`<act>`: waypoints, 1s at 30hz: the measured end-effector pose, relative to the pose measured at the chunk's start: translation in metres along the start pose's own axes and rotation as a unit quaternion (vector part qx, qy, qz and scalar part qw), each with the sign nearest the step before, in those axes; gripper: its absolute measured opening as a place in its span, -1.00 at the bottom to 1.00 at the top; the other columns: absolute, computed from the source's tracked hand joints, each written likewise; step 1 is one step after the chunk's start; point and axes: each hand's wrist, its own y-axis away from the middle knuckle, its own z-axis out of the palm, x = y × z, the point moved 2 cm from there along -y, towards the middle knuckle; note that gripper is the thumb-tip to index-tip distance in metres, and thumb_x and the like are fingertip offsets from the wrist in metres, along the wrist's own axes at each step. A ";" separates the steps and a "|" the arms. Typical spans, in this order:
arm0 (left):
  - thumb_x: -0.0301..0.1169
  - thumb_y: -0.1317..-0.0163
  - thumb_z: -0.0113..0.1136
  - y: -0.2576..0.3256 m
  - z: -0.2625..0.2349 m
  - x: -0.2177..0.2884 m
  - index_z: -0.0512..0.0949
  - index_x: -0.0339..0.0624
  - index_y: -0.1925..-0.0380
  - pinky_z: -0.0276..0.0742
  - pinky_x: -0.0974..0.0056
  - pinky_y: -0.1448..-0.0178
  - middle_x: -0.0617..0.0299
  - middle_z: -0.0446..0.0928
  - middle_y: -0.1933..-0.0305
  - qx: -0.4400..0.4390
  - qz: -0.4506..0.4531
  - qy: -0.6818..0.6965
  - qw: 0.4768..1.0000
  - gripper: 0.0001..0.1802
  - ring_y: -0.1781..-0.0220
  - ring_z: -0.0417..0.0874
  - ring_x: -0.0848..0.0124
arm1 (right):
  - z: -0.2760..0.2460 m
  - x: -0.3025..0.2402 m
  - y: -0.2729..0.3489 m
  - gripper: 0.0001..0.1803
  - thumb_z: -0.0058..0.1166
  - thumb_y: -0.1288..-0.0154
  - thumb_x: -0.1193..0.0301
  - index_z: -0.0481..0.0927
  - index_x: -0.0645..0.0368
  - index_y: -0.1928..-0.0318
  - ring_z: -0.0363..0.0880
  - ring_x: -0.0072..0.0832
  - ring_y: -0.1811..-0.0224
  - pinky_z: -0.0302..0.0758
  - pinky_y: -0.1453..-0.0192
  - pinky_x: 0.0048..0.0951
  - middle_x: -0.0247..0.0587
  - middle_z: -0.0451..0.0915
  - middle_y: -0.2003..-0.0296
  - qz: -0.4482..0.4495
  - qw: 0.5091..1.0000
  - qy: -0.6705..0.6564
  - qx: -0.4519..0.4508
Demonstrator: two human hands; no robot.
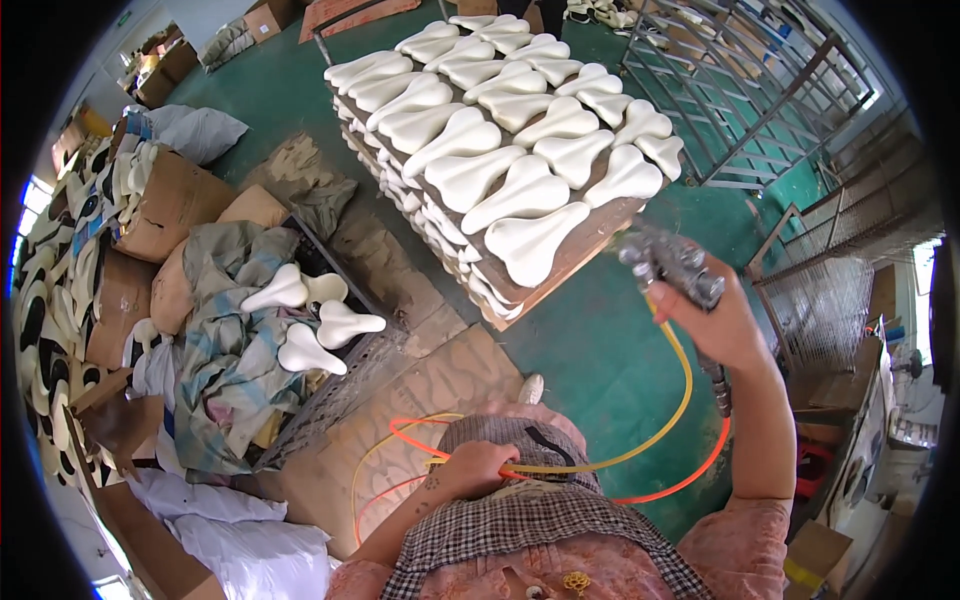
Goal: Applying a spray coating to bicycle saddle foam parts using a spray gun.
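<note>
My right hand (728,325) is raised at the right, closed round a metal spray gun (672,265). The gun is somewhat blurred, and its nozzle end is near the right front corner of a board of white bicycle saddle pads (535,240). A yellow hose (686,375) and an orange hose (690,487) loop from the gun toward my waist. In front of my checked apron (520,525), my left hand (482,466) is closed on the hoses. Rows of pads cover the top board (590,240), with more layers of pads stacked beneath.
On the left, several white pads (335,325) lie on a crumpled cloth (225,330) over a crate (320,390). Cardboard boxes (170,205) and piled pads stand beyond it. Metal racks (745,110) stand at the far right. Flattened cardboard (440,385) covers the green floor (590,330) beside me.
</note>
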 end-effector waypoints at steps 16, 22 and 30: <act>-0.19 -0.10 0.09 0.030 0.014 -0.009 0.53 -0.06 0.16 0.46 -0.02 0.18 -0.06 0.58 0.38 -0.022 0.034 -0.022 0.999 -0.68 0.27 0.59 -0.03 | -0.002 -0.002 0.039 -0.62 0.17 -0.19 0.37 0.49 0.24 -0.01 0.45 -0.68 0.54 0.44 0.41 -0.60 -0.41 0.52 0.47 0.058 0.984 0.102 0.137; -0.21 -0.10 0.08 0.026 0.016 -0.009 0.53 -0.04 0.18 0.45 -0.03 0.21 -0.05 0.58 0.40 -0.028 0.048 -0.034 0.998 -0.70 0.30 0.59 -0.03 | 0.013 -0.009 0.068 -0.55 0.18 -0.19 0.42 0.43 0.31 -0.08 0.46 -0.68 0.47 0.46 0.35 -0.59 -0.37 0.56 0.36 0.080 0.992 0.042 0.084; -0.19 -0.10 0.08 0.006 0.013 0.006 0.55 -0.02 0.21 0.45 -0.03 0.22 -0.03 0.58 0.40 -0.027 0.062 -0.047 0.997 -0.72 0.31 0.59 -0.01 | -0.016 -0.003 0.069 -0.54 0.12 -0.23 0.47 0.39 0.30 -0.14 0.39 -0.73 0.45 0.43 0.34 -0.63 -0.43 0.50 0.36 0.064 0.994 0.059 0.069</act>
